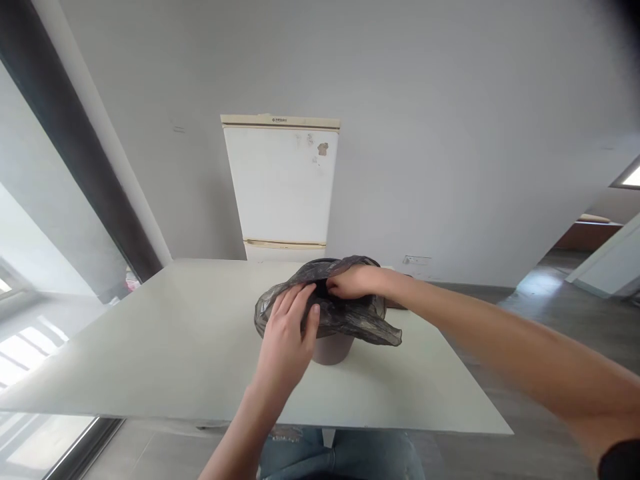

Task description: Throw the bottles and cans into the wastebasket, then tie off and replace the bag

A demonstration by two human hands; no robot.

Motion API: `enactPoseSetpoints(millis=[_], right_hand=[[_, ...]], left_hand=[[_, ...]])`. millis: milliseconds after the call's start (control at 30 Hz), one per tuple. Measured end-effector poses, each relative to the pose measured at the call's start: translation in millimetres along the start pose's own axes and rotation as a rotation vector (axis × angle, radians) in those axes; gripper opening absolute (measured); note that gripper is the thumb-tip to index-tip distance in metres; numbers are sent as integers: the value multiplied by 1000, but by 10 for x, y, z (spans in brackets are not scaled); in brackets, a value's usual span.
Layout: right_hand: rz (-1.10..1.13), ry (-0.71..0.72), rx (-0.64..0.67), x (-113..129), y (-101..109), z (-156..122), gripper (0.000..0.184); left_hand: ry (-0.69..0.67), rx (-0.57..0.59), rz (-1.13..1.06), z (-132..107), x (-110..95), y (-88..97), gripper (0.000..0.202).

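Note:
A small greyish bin (333, 348) stands on the white table (165, 333) with a dark translucent plastic bag (350, 317) draped over its top. My left hand (287, 333) lies on the near left side of the bag, fingers curled over its edge and thumb against the bin. My right hand (353, 281) reaches in from the right and pinches the bag at the far rim. A loose flap of the bag hangs out to the right of the bin.
A white refrigerator (280, 187) stands against the grey wall behind the table. A window with a dark frame (75, 147) runs along the left. Grey floor and a doorway lie to the right. My jeans show below the table's near edge.

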State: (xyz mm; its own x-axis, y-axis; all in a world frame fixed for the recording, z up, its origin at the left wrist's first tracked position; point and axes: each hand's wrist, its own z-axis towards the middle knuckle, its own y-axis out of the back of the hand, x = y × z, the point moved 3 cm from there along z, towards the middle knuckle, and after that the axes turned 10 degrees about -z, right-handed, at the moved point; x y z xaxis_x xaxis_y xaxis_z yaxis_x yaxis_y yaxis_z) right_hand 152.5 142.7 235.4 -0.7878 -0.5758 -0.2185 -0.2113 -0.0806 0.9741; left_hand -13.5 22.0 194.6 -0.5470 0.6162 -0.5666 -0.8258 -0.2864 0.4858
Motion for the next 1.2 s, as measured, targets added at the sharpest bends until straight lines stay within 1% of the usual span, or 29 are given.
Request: enactPoseSetpoints(millis=[33, 67, 133, 200, 233, 300, 400, 500, 567, 633, 700, 767, 867, 933, 1000, 1100, 1133, 1200], right_hand=[[14, -17, -24, -79, 30, -87, 16], [40, -46, -75, -164, 58, -169, 19], [130, -123, -237, -341, 94, -284, 22], [250, -170, -369, -500, 67, -297, 21], [305, -176, -392, -568, 26, -257, 21], [400, -169, -372, -685, -84, -101, 23], [527, -181, -285, -828, -261, 197, 26], [696, -196, -175, -915, -419, 368, 25], [842, -199, -67, -933, -524, 346, 31], [1028, -210, 37, -933, -623, 222, 46], [1203, -225, 76, -930, -702, 41, 57], [1268, -246, 5, -935, -766, -150, 61], [1281, -310, -187, -923, -899, -416, 59], [1347, -316, -279, -868, -1044, -570, 59], [1441, -272, -345, -786, -1223, -697, 59], [1494, -166, -425, -669, -1506, -809, 57], [1504, -154, -438, -645, -1600, -817, 54], [1526, -172, -461, -632, -1771, -784, 42]], left_hand=[[33, 0, 9, 41, 90, -36, 39], [61, 4, 10, 87, 177, -69, 40], [109, 17, -23, 189, 346, -120, 42], [168, 43, -109, 292, 512, -158, 45], [208, 64, -177, 335, 595, -173, 48], [305, 118, -358, 393, 751, -199, 56], [423, 223, -613, 391, 941, -220, 65], [447, 317, -687, 293, 1085, -223, 63], [428, 368, -693, 192, 1165, -234, 63], [397, 401, -664, 80, 1231, -257, 69], [365, 394, -595, -20, 1282, -281, 76], [341, 356, -548, -93, 1311, -300, 79], [319, 268, -574, -145, 1333, -312, 80], [314, 225, -616, -155, 1354, -320, 78], [302, 211, -661, -156, 1385, -335, 75], [286, 212, -758, -142, 1447, -364, 73], [284, 207, -806, -132, 1469, -370, 73], [288, 193, -917, -108, 1511, -372, 70]])
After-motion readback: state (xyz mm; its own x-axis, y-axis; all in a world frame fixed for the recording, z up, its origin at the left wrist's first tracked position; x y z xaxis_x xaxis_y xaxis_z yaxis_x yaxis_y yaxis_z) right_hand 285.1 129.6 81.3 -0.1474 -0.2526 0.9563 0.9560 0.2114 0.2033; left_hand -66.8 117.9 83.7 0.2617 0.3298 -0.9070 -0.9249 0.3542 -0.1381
